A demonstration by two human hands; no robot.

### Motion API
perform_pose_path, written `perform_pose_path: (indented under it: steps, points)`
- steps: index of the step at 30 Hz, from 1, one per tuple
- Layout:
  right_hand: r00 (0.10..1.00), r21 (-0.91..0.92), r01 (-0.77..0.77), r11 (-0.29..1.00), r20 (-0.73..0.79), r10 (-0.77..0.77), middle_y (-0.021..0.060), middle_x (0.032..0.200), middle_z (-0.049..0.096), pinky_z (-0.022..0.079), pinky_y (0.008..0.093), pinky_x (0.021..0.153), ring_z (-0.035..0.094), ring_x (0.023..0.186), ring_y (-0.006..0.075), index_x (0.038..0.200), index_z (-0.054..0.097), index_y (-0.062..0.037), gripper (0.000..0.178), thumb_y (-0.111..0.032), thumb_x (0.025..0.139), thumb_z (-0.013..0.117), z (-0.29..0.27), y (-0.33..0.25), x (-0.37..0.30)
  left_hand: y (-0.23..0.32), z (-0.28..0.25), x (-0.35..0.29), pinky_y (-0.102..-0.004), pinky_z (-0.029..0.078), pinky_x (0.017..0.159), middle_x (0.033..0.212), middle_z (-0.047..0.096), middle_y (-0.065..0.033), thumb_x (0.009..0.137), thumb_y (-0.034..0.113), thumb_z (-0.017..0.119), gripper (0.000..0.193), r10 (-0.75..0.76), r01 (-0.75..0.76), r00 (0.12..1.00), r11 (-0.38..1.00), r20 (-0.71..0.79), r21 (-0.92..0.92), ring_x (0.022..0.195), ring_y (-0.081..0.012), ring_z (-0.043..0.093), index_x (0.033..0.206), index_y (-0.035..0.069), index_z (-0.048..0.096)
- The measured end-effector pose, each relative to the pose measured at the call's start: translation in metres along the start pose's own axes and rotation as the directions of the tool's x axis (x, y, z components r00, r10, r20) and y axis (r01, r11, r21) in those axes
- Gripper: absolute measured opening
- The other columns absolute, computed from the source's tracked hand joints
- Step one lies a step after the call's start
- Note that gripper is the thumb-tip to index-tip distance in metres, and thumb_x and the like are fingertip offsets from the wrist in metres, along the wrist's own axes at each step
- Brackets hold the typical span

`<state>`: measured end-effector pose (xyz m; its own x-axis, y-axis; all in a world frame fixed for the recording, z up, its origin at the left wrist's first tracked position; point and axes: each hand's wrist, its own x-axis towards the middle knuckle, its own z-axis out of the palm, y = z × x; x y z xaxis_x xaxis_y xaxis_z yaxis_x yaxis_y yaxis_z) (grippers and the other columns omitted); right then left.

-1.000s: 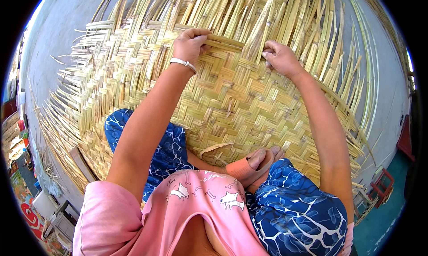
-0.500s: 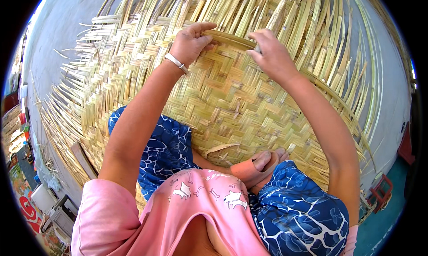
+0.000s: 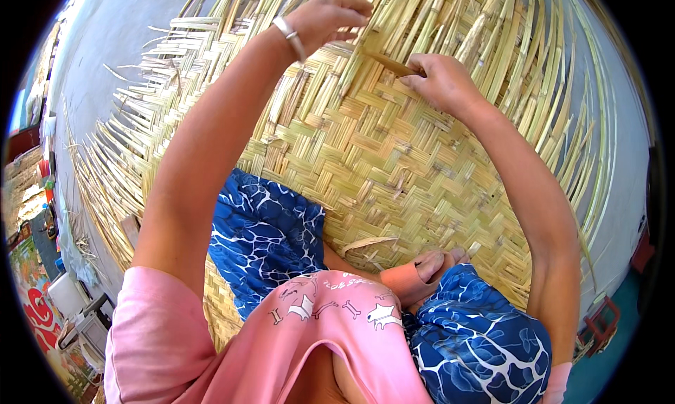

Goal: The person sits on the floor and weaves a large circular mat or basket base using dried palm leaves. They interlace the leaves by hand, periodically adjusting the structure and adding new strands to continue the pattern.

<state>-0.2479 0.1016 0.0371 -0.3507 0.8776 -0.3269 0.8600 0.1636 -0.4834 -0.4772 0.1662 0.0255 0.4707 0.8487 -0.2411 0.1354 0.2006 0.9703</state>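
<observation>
Yellow-green split cane, or something like it, makes up the woven mat (image 3: 380, 158), spread on the grey floor (image 3: 622, 172) in front of and under the person; loose strips (image 3: 485, 42) fan out past the weave along its far edge. Right hand (image 3: 446, 82): thumb and forefinger clamped on one end of a flat strip (image 3: 389, 64), the strip pointing left across the top of the weave, near the left hand. Pinching by the end probably gives fingertip control and leaves the rest of the strip free. Left hand (image 3: 327, 21): blurred, fingers apart, nothing seen in the grip, raised over the loose strips; can't tell if it touches any. White band (image 3: 290, 38) on that wrist. Blue patterned trousers (image 3: 271, 242), legs folded; sandalled foot (image 3: 430, 265) rests on the near part of the mat, sandal (image 3: 406, 281) orange. Sitting on it like this likely weighs the mat flat and puts the far edge within arm's reach. Thin curled sliver (image 3: 369, 243) lies by the foot, apart from both hands.
</observation>
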Motion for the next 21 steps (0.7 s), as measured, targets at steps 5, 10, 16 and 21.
perform_pose_path:
  steps: [5,10,16,21]
  points:
    - [0.988,0.122,-0.074,0.99,-0.126,0.09,0.0119,0.069,0.063,0.046,0.0384,0.063,0.059,0.064,0.0245,0.087,0.066,-0.0049,0.021,-0.025,0.083,0.062,0.006,0.001,-0.005,0.001,0.009,0.044,-0.0343,0.054,0.085,0.115,0.06,-0.0167,0.078,0.032,0.072,0.051,-0.171,0.179,0.983,0.974,-0.068,0.142,0.1,-0.0209,0.063,0.109,-0.007,0.059]
    - [0.954,0.329,-0.139,0.934,-0.207,0.215,0.0123,0.071,0.064,0.047,0.0375,0.063,0.061,0.065,0.0241,0.087,0.064,-0.0019,0.025,-0.026,0.079,0.063,0.015,0.011,-0.008,0.009,0.027,0.082,-0.0331,0.041,0.045,0.062,0.053,-0.0053,0.077,0.05,0.067,0.046,-0.361,0.368,0.927,0.813,-0.106,0.451,0.051,-0.0154,0.048,0.077,0.004,0.066]
    - [0.925,0.705,-0.192,0.683,-0.103,0.367,0.0078,0.066,0.06,0.047,0.0294,0.052,0.059,0.056,0.0137,0.082,0.061,0.0011,0.017,-0.016,0.079,0.061,0.009,0.015,-0.014,0.018,0.042,0.076,-0.0363,0.049,0.06,0.083,0.065,-0.0086,0.08,0.049,0.064,0.044,-0.448,0.436,0.891,0.891,0.077,0.128,0.07,-0.0206,0.062,0.089,0.006,0.067]
    - [0.915,0.819,-0.209,0.535,-0.03,0.403,0.0056,0.067,0.058,0.044,0.0259,0.047,0.055,0.052,0.0106,0.088,0.059,-0.001,0.014,-0.013,0.081,0.06,0.004,0.012,-0.016,0.005,0.05,0.082,-0.0358,0.059,0.067,0.087,0.069,-0.0115,0.072,0.04,0.078,0.046,-0.455,0.47,0.88,0.877,0.14,-0.102,0.072,-0.0177,0.069,0.095,0.003,0.064]
